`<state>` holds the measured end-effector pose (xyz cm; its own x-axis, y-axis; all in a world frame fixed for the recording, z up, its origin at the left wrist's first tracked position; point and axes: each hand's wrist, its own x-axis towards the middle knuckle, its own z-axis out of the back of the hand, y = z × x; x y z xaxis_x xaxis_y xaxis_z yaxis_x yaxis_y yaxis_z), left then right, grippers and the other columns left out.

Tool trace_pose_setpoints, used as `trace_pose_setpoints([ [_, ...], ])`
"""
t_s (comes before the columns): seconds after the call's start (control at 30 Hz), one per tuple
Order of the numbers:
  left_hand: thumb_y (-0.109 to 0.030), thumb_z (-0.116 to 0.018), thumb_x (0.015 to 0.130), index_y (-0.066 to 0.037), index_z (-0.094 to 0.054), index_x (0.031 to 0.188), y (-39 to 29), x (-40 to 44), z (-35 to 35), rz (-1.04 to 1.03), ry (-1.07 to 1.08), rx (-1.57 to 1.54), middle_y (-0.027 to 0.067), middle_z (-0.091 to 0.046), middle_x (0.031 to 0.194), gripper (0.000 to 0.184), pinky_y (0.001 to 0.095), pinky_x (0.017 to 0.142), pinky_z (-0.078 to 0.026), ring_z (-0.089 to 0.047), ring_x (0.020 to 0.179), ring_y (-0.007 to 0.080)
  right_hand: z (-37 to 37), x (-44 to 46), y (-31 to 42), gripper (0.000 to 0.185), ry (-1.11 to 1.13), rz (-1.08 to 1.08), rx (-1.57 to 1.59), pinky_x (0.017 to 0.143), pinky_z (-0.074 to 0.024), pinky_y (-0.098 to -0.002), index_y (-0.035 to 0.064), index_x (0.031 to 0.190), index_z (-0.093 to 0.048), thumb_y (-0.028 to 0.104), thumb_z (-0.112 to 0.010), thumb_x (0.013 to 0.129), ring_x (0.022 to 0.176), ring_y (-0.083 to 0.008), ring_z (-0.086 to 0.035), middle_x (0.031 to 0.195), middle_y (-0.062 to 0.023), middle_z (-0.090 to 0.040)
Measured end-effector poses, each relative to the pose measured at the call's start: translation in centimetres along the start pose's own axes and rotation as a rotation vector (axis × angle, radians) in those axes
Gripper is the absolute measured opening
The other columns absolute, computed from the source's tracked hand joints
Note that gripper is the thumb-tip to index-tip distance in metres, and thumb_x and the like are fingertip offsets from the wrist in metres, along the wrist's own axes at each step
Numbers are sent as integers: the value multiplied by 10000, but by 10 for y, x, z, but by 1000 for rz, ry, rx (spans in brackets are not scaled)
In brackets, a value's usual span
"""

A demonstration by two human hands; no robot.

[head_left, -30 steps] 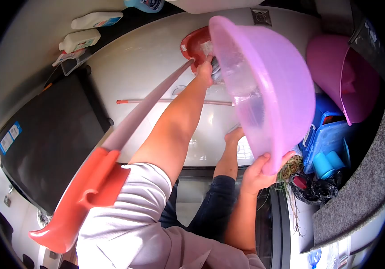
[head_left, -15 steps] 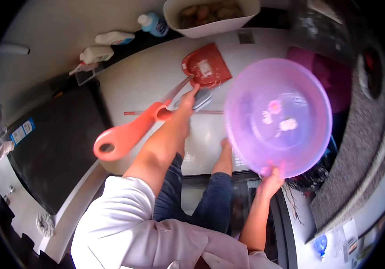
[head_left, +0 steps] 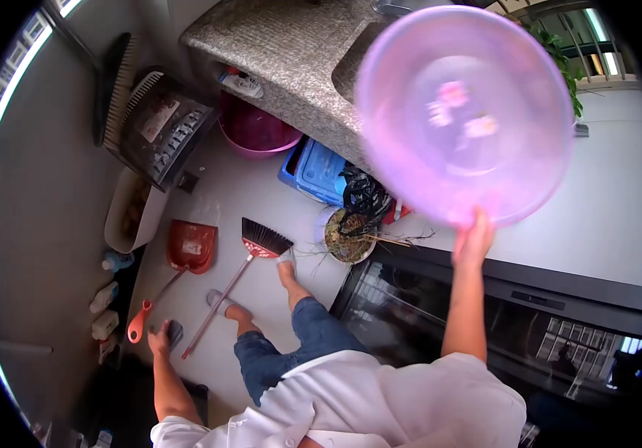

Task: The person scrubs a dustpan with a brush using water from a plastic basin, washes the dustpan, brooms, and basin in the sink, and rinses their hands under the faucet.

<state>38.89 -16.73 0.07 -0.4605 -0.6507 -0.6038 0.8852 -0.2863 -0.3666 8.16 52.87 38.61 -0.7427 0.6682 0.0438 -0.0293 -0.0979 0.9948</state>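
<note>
My right hand (head_left: 474,239) grips the near rim of a translucent purple plastic basin (head_left: 410,164) with pink and white flowers printed on its bottom. The basin is held up, tilted with its inside facing me. Low on the left, my left hand (head_left: 158,340) has a small dark grey thing (head_left: 177,334) against its palm side; its kind is unclear. Just left of that hand is the orange grip (head_left: 138,322) of a red dustpan (head_left: 192,245), whose pan rests on the floor. A broom (head_left: 265,240) with black bristles lies near my feet.
A granite counter (head_left: 276,52) runs along the top. Beneath it are a magenta basin (head_left: 257,134) and a blue bin (head_left: 319,170). A plant pot (head_left: 349,235) with a black plastic bag (head_left: 366,198) stands beside the dark glossy cabinet (head_left: 485,321). Bottles (head_left: 104,297) line the left wall.
My view has turned toward the counter. The basin has swung up and right in my right hand. My left arm has drawn away from the pan to the lower left.
</note>
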Motion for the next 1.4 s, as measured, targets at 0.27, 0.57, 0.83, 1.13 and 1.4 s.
trace_pose_setpoints([
  [0.27,-363,-775,854,-13,-330,1536,-113,-18,18,-422,22,-183,194,-617,1294,886,366,1039,-426,-591,1196,297,-15,231,-9,781,-177,388,-1284,841,-527,-488,93,1554,-286,220,-590,846,880,-446,-673,1045,-279,-686],
  [0.57,-342,-544,1036,-7,-661,958,-169,1,0,-502,-80,18,133,-671,947,363,386,850,-472,-608,899,290,-13,298,-119,550,-101,-454,52,628,-561,-466,51,1289,-490,-1,-596,753,798,-346,-631,905,-96,-606],
  [0.83,-493,-597,977,-40,-595,930,-275,-23,49,-424,188,140,99,-613,889,456,363,825,-450,-537,856,214,95,277,-39,408,119,-551,198,727,-553,-346,10,1192,-551,-73,-646,804,985,-267,-627,1124,-125,-615],
  [1.13,-445,-558,1009,-49,-598,941,-283,30,68,-501,459,130,126,-588,904,404,361,843,-431,-545,888,285,55,19,101,616,64,-536,-1,1118,-394,-495,-9,1486,-399,103,-562,902,1280,-365,-519,1443,-217,-471],
  [1.4,-433,-587,990,-60,-630,1014,-279,42,71,-440,482,175,145,-632,965,377,370,890,-449,-586,950,301,20,-110,-12,664,312,-598,-455,464,-482,-258,-32,1478,-408,48,-622,854,650,-166,-625,1007,-192,-688],
])
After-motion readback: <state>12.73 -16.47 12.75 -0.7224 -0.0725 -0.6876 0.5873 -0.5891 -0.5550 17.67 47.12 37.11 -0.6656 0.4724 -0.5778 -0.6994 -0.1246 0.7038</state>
